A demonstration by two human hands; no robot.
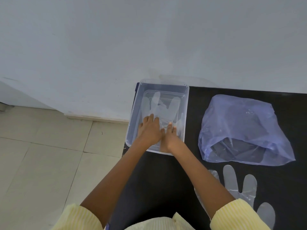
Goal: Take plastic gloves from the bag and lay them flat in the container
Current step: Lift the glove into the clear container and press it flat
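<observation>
Both hands, left hand (pixel 149 130) and right hand (pixel 170 136), press open-palmed on the plastic glove (pixel 163 105), smoothing it flat inside the clear container (pixel 186 103).

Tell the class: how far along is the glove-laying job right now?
Done: a clear glove already lies in the container. In hand: the left hand and right hand press it flat. Left: another glove lies on the black table near the blue bag.
</observation>
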